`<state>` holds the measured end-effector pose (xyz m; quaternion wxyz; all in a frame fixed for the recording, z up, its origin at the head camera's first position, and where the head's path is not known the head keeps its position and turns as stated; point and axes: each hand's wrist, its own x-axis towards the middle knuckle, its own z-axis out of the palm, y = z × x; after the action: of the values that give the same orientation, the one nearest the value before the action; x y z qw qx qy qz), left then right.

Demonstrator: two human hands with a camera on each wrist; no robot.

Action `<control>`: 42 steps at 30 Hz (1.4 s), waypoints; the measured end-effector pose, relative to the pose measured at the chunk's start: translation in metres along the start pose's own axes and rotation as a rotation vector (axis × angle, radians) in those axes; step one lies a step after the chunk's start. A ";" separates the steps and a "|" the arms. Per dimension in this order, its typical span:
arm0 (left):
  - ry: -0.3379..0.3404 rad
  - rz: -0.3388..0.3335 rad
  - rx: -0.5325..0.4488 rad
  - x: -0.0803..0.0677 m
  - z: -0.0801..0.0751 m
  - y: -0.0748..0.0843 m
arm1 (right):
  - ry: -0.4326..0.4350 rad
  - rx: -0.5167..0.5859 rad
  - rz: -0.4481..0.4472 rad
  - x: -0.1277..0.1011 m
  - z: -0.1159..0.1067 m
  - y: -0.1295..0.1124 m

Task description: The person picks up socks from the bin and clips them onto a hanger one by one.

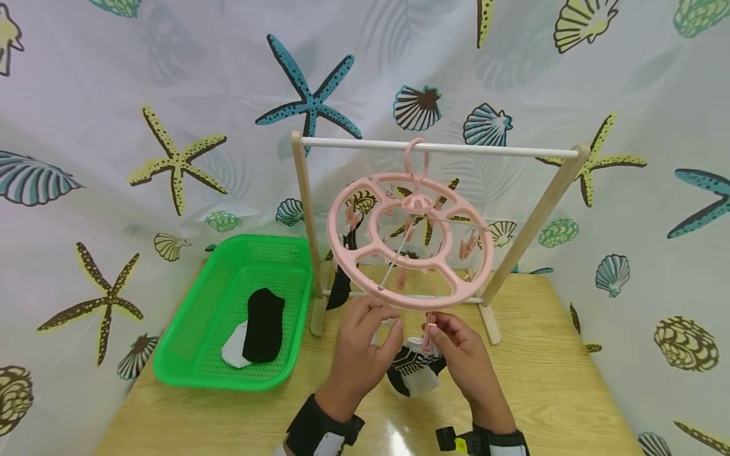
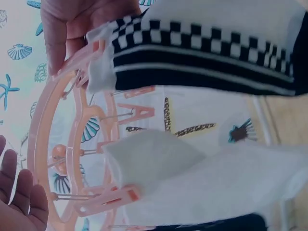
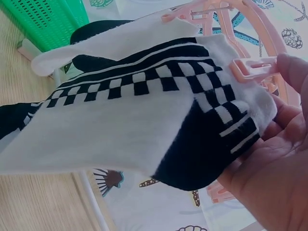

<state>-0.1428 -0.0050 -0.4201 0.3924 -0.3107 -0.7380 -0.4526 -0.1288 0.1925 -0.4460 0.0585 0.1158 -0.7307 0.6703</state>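
A black and white checkered sock (image 1: 414,369) hangs by its white cuff from a pink clothespin (image 3: 254,69) below the front rim of a round pink drying hanger (image 1: 412,300). My right hand (image 1: 466,356) pinches that clothespin between thumb and fingers, and its fingers also lie behind the cuff in the right wrist view. Just left of the sock, my left hand (image 1: 363,352) is raised with loosely bent fingers and nothing between them. A white sock (image 2: 202,180) hangs from another pink clothespin (image 2: 108,201) beside it.
The hanger hooks over a white rod (image 1: 496,150) on a wooden stand. A dark sock (image 1: 339,288) hangs at its left side. On the table's left, a green basket (image 1: 177,358) contains a black sock (image 1: 263,326) and a white sock (image 1: 234,348). A patterned curtain surrounds the table.
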 end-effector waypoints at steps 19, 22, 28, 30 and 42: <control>-0.236 -0.021 0.413 0.030 -0.007 -0.007 | 0.028 -0.043 0.027 -0.002 0.007 -0.001; -0.225 -0.044 0.388 0.028 -0.006 -0.009 | 0.026 -0.053 0.019 -0.002 0.008 0.000; -0.218 -0.060 0.367 0.025 -0.005 -0.011 | 0.023 -0.058 0.015 -0.001 0.009 0.000; -0.218 -0.064 0.359 0.026 -0.006 -0.012 | 0.023 -0.062 0.016 0.000 0.009 0.000; -0.252 -0.103 0.316 0.027 -0.010 -0.010 | 0.016 -0.112 -0.014 0.001 0.008 0.001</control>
<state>-0.1609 -0.0155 -0.3983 0.3169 -0.2614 -0.8580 -0.3083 -0.1298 0.1848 -0.4477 0.0757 0.1122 -0.7657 0.6288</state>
